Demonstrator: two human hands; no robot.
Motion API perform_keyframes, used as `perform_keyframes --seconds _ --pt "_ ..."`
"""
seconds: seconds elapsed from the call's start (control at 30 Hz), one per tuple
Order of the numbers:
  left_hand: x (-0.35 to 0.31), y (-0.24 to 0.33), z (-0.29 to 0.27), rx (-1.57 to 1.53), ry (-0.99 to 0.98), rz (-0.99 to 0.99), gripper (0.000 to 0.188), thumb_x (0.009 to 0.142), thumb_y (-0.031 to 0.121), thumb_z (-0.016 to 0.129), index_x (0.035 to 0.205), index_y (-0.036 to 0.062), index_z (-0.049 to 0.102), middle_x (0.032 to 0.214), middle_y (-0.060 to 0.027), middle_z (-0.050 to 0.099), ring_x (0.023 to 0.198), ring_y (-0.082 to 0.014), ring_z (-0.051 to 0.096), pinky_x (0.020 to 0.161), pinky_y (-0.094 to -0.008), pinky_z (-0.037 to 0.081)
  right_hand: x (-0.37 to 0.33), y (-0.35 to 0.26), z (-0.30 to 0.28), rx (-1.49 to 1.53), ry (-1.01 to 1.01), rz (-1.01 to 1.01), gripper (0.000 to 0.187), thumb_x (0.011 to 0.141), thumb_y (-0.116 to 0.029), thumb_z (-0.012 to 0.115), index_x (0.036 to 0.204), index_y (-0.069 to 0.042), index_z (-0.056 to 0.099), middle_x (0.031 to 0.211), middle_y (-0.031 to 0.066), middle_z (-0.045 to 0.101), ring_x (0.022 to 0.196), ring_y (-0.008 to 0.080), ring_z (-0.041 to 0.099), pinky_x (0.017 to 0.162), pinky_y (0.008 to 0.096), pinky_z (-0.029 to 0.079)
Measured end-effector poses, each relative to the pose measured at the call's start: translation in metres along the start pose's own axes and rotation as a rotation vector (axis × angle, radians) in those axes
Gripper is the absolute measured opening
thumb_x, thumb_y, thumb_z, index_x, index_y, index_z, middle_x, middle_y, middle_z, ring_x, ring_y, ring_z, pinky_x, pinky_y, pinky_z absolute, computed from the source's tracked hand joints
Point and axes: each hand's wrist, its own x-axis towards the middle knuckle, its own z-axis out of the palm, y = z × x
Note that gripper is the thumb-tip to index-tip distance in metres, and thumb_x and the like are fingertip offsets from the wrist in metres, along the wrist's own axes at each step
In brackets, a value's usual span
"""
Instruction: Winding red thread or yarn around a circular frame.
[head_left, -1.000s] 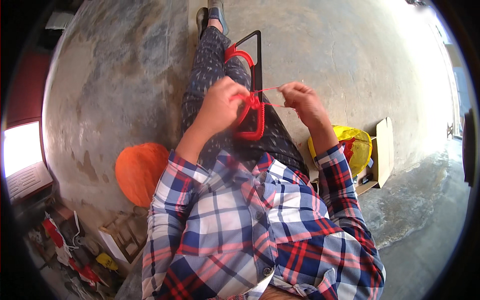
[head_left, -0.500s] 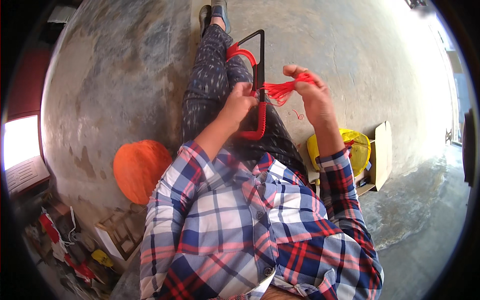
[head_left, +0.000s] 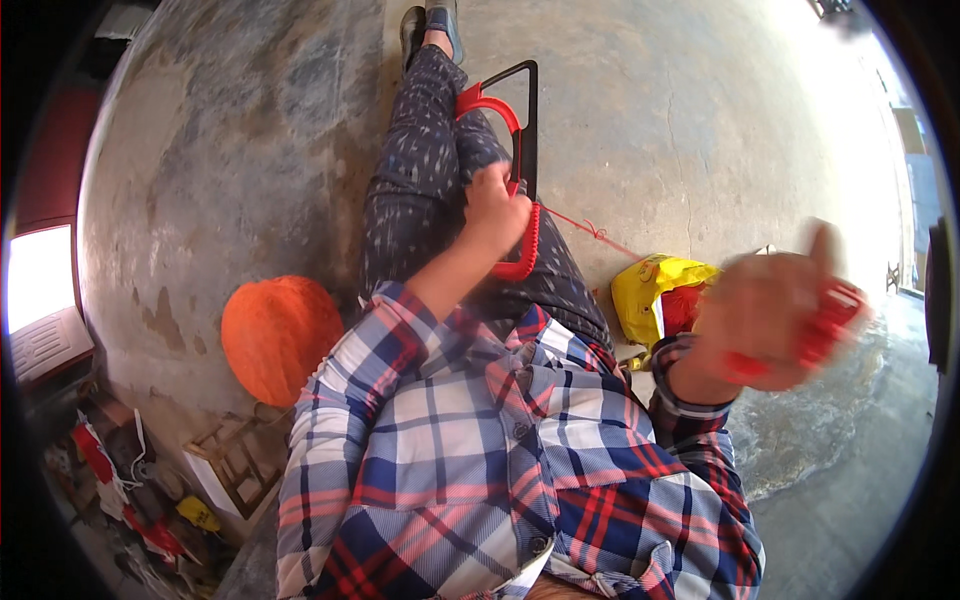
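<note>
My left hand [head_left: 493, 215] is closed at the middle of a red-and-black frame shaped like a hacksaw [head_left: 533, 130], which lies over my legs. Its fingertips are turned away and partly hidden. Out to the right, my right hand [head_left: 755, 310] is smeared by motion and closed on a bundle of red string [head_left: 832, 318]. From the frame beside my left hand, one taut red strand [head_left: 570, 222] with a small loop or tangle on it stretches toward my right hand.
A yellow bag [head_left: 637, 300] with red stuff inside stands partly behind my right wrist. On my left are an orange rounded object [head_left: 280, 340] and a wooden frame [head_left: 235, 465]. My outstretched legs [head_left: 425, 150] rest on the concrete floor [head_left: 270, 130].
My right hand has swung right and toward me with the red string, drawing out a long strand from the frame. The left hand and the frame have shifted only slightly.
</note>
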Motion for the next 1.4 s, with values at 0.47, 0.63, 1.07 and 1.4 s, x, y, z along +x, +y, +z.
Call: perform_keyframes --seconds 0.47,0.63,1.07,1.4 --pt "0.0 0.0 -0.042 0.139 -0.339 -0.022 0.036 0.089 0.032 0.059 0.082 -0.0033 0.064 0.079 -0.0256 0.063 0.081 -0.0395 0.065 0.067 -0.0431 0.049 -0.002 0.126 -0.165 -1.548 -0.358 0.51 0.012 0.076 -0.003 0.067 0.088 -0.003 0.067 0.082 0.0111 0.063 0.078 0.0202 0.063 0.07 0.0318 0.05" --pt "-0.001 0.014 -0.049 0.0 -0.105 0.088 0.034 0.091 0.029 0.059 0.079 -0.0035 0.061 0.071 -0.0214 0.062 0.066 -0.0271 0.064 0.061 -0.038 0.048 -0.001 0.144 -0.174 -1.116 -0.008 0.537 0.02 0.079 -0.008 0.068 0.096 -0.001 0.059 0.095 0.0094 0.064 0.091 0.0144 0.06 0.078 0.0288 0.048" --pt "0.02 0.026 -0.034 -0.644 -0.307 -0.212 0.018 0.091 0.021 0.06 0.081 0.0066 0.057 0.068 0.0028 0.05 0.059 -0.0041 0.043 0.054 -0.02 0.035 0.047 0.018 -0.114 -0.009 0.159 0.103 0.023 0.099 -0.026 0.047 0.108 -0.006 0.055 0.071 -0.0037 0.043 0.062 0.0089 0.041 0.068 0.0284 0.041" --pt "0.019 0.0 -0.03 -0.869 -0.451 -0.493 0.036 0.075 0.01 0.065 0.106 -0.0023 0.053 0.099 -0.007 0.055 0.084 -0.0165 0.054 0.083 -0.0277 0.045 -0.023 -0.067 -0.097 -0.478 0.441 0.013 0.019 0.1 -0.023 0.046 0.1 -0.005 0.051 0.055 -0.0066 0.03 0.045 0.0042 0.023 0.043 0.0221 0.019"
